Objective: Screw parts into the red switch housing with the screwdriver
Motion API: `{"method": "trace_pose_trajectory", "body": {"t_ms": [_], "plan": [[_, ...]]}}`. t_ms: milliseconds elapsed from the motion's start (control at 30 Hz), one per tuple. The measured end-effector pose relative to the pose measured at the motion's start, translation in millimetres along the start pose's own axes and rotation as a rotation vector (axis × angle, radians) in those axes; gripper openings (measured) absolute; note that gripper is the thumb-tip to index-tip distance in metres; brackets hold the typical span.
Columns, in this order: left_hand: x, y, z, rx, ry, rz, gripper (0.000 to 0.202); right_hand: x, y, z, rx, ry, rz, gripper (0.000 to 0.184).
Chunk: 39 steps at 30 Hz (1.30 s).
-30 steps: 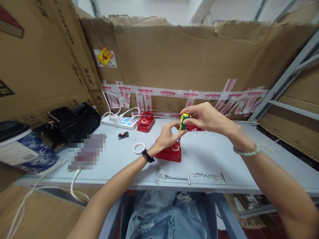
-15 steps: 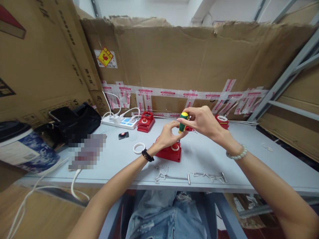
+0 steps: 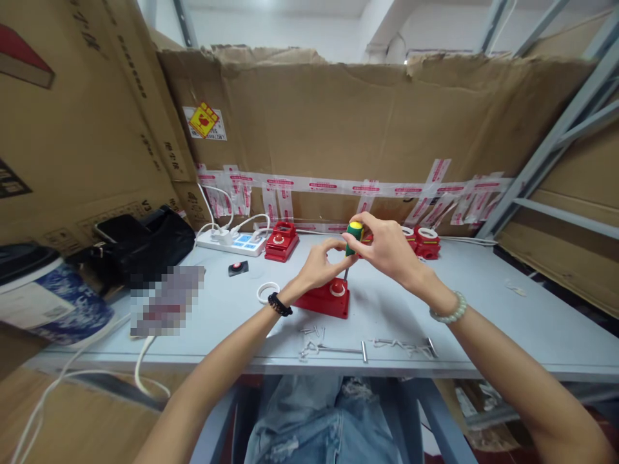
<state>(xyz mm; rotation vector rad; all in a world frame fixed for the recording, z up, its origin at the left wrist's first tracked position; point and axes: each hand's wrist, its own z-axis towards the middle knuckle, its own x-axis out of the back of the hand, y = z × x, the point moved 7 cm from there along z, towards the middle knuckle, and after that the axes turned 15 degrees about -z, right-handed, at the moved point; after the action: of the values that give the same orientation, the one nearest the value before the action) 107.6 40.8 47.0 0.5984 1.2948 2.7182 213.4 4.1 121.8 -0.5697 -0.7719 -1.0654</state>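
Observation:
A green screwdriver with a yellow cap [image 3: 353,236] stands upright over a red plastic box [image 3: 325,299] on the pale table [image 3: 483,309]. My right hand [image 3: 385,248] grips the handle from the right. My left hand [image 3: 320,265] pinches the lower part of the handle and shaft from the left, just above the box. The screwdriver tip meets the box near a white ring on its top.
A loose white ring [image 3: 267,291] lies left of the box. Screws and metal rods [image 3: 367,348] lie near the front edge. More red boxes [image 3: 281,240] [image 3: 424,240], a power strip [image 3: 231,241], a black bag [image 3: 140,241] and cardboard walls [image 3: 338,129] surround the table.
My right hand has slid left and lower on the handle, wrist dropping. The view has tilted slightly, showing two more red boxes behind my right hand.

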Motion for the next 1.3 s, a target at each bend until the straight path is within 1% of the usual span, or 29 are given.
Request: {"method": "trace_pose_trajectory", "body": {"t_ms": [67,100,167,233,300,367,500,567,633,667,733,767,800,900,967,1033,1100,1200,1300], "plan": [[10.4,2,-6,-0.009,-0.085,0.04,0.033,2,0,-1,0.002,-0.024,0.039,0.019],[15.5,0,-11,0.004,-0.156,0.066,0.041,3,-1,-1,0.007,-0.039,0.06,0.018],[23.0,-8,-26,0.077,-0.354,0.142,0.06,3,-3,-3,0.021,-0.072,0.092,0.017],[30.3,-19,-42,0.161,-0.495,0.176,0.073,3,-5,-5,0.038,-0.096,0.119,0.018],[33.8,-26,-53,0.188,-0.547,0.173,0.076,2,-6,-5,0.057,-0.108,0.155,0.02],[32.2,-31,-57,0.17,-0.535,0.176,0.073,3,-2,-4,0.044,-0.073,0.187,0.023],[21.9,-34,-55,0.131,-0.493,0.255,0.07,19,15,-2,-0.063,0.148,0.239,0.029],[20.1,-29,-55,0.107,-0.467,0.307,0.07,28,21,-5,-0.095,0.224,0.262,0.029],[23.3,-17,-58,0.055,-0.39,0.366,0.064,35,24,-11,-0.115,0.241,0.297,0.028],[26.0,-9,-61,0.024,-0.332,0.399,0.057,38,24,-16,-0.124,0.235,0.322,0.027],[30.1,4,-71,-0.007,-0.22,0.469,0.033,38,23,-26,-0.134,0.189,0.386,0.026],[29.2,8,-78,-0.009,-0.195,0.514,0.023,38,22,-31,-0.131,0.172,0.398,0.026],[26.0,11,-85,0.002,-0.197,0.558,0.019,37,19,-36,-0.121,0.159,0.394,0.026],[6.9,7,-104,0.076,-0.33,0.607,0.022,33,11,-49,-0.064,0.133,0.341,0.024],[-2.8,2,-111,0.12,-0.38,0.618,0.026,27,5,-54,-0.031,0.095,0.331,0.023],[-8.9,-2,-112,0.142,-0.4,0.628,0.026,23,2,-56,-0.016,0.06,0.345,0.024],[-12.2,-4,-111,0.157,-0.406,0.629,0.021,21,1,-58,-0.013,0.047,0.357,0.024],[-15.5,-6,-109,0.173,-0.424,0.605,0.009,23,3,-59,-0.025,0.068,0.355,0.023],[-18.2,-7,-110,0.159,-0.448,0.567,0.011,29,8,-61,-0.06,0.118,0.355,0.022]]}}
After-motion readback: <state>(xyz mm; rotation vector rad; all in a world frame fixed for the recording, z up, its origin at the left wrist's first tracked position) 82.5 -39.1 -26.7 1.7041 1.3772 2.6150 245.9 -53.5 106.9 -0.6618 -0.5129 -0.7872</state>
